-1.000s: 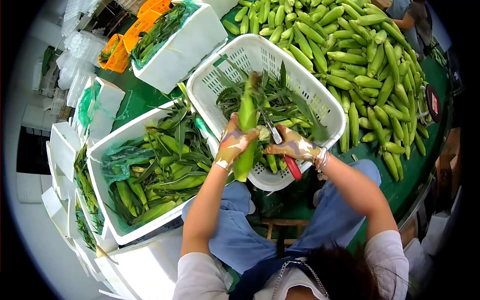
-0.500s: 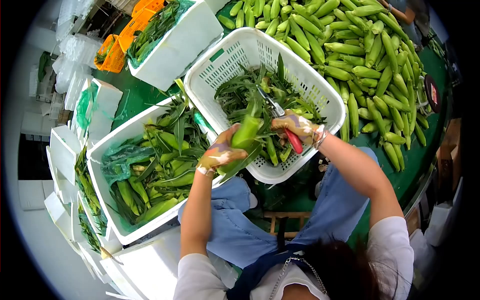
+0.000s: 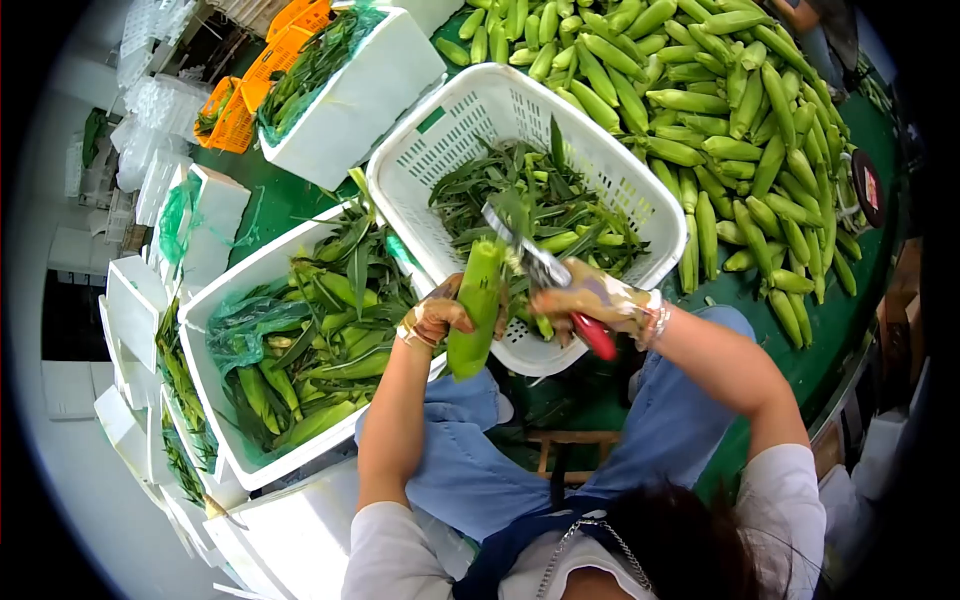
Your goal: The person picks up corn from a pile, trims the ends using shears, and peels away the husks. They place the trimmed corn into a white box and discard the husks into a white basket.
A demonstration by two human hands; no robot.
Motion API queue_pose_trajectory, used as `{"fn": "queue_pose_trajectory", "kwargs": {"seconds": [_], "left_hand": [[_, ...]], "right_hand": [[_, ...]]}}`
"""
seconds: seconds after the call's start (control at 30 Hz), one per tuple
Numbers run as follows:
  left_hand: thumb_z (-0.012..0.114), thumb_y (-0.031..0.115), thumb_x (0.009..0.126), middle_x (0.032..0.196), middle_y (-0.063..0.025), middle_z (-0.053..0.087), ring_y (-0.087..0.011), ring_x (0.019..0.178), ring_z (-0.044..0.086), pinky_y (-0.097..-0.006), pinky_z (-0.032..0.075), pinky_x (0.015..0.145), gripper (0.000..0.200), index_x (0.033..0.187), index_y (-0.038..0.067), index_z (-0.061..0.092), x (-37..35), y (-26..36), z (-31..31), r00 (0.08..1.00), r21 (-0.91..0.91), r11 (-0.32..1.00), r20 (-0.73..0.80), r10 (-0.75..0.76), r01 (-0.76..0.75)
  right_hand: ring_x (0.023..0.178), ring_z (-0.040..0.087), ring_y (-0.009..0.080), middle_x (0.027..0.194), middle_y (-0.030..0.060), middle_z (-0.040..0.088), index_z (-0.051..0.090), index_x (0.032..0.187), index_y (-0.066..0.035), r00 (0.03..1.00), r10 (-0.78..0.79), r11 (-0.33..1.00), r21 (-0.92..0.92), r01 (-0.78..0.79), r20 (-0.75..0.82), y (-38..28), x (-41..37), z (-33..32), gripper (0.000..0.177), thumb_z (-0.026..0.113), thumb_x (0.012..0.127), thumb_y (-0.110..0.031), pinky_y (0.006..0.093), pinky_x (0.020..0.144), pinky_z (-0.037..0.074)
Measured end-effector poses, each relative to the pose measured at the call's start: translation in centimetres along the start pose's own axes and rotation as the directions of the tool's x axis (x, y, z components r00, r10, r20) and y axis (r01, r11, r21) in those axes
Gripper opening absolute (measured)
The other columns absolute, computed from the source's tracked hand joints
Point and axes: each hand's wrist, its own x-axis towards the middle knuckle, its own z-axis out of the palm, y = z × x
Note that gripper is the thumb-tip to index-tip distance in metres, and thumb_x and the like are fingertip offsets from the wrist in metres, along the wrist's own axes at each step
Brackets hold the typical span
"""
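Note:
My left hand (image 3: 437,314) is wrapped round a green ear of corn (image 3: 474,312), which stands nearly upright at the near edge of the white slotted basket (image 3: 425,150). In my right hand (image 3: 600,298) are pruning shears (image 3: 541,263) with red handles, their blades pointing up and left beside the top of the corn. Both hands wear stained gloves. Cut leaves and husk trimmings (image 3: 510,180) lie in the basket below the blades. To the left, a white foam box (image 3: 212,415) holds untrimmed ears of corn (image 3: 345,365) with long leaves.
A large heap of trimmed corn (image 3: 740,130) covers the green floor (image 3: 690,370) beyond and right of the basket. Another foam box (image 3: 350,105) with leaves and orange crates (image 3: 228,115) stand at upper left. Part of another person (image 3: 825,40) shows at upper right.
The corn has swung from a slant to nearly upright and come slightly nearer to me. The shears have moved left and down toward its top end.

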Motion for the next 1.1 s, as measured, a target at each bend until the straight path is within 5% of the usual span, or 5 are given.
{"fn": "queue_pose_trajectory", "kwargs": {"seconds": [0.3, 0.57, 0.73, 0.93, 1.1], "left_hand": [[0.059, 0.028, 0.082, 0.098, -0.0119, 0.06, -0.0246, 0.091, 0.059, -0.0361, 0.049, 0.084, 0.036, 0.106, 0.002, 0.054, 8.8, -0.8, 5.7, 0.857, -0.369, 0.86, -0.497, 0.138, -0.353], [0.057, 0.016, 0.086, 0.072, -0.0073, 0.053, -0.0189, 0.066, 0.052, -0.0328, 0.044, 0.059, 0.018, 0.093, 0.0, 0.055, 11.2, 4.0, -7.9, 0.723, -0.171, 0.786, -0.542, 0.429, -0.594], [0.06, 0.019, 0.078, 0.076, -0.0104, 0.058, -0.0193, 0.067, 0.054, -0.0321, 0.045, 0.063, 0.027, 0.091, -0.005, 0.055, -4.2, 1.9, -12.1, -0.003, 0.488, 0.872, -0.873, 0.488, -0.026], [0.058, 0.022, 0.078, 0.085, -0.0201, 0.06, -0.0333, 0.077, 0.057, -0.0423, 0.046, 0.069, 0.026, 0.092, 0.0, 0.057, -18.3, -4.6, -25.9, -0.178, 0.296, 0.736, -0.853, 0.49, 0.608], [0.068, 0.044, 0.074, 0.127, -0.0235, 0.049, -0.0394, 0.112, 0.049, -0.0434, 0.041, 0.093, 0.075, 0.129, -0.001, 0.044, -13.9, -0.5, -26.0, -0.353, -0.072, 0.821, -0.921, 0.162, 0.566]], "right_hand": [[0.094, 0.051, 0.0198, 0.101, 0.0105, 0.054, 0.039, 0.12, 0.005, 0.899, -0.35, 0.833, -0.526, 0.171, -0.263, 1.0, 0.1, -3.1, 0.087, 0.08, 0.063, -0.046, 0.0313, 0.084, 0.044], [0.058, 0.05, 0.0093, 0.064, 0.0004, 0.055, 0.06, 0.067, -0.005, 0.857, -0.092, 0.891, -0.426, -0.156, -0.507, -1.5, -5.7, -10.4, 0.021, 0.07, 0.075, -0.022, 0.0281, 0.051, 0.04], [0.047, 0.041, 0.0104, 0.058, -0.0025, 0.05, 0.059, 0.069, -0.009, 0.537, -0.438, 0.813, -0.573, -0.105, -0.721, 1.2, -6.5, -32.1, 0.018, 0.066, 0.075, -0.024, 0.0264, 0.045, 0.031], [0.062, 0.061, 0.0268, 0.071, 0.0164, 0.063, 0.048, 0.102, 0.008, -0.174, -0.81, 0.472, -0.448, -0.759, -0.559, -1.3, -11.1, -54.4, 0.06, 0.069, 0.071, -0.039, 0.0404, 0.057, 0.048], [0.068, 0.044, 0.0152, 0.075, 0.0015, 0.047, 0.051, 0.087, -0.005, 0.167, -0.69, 0.661, -0.708, -0.25, -0.704, -4.9, -12.2, -43.6, 0.022, 0.061, 0.082, -0.024, 0.0321, 0.064, 0.037]]}}
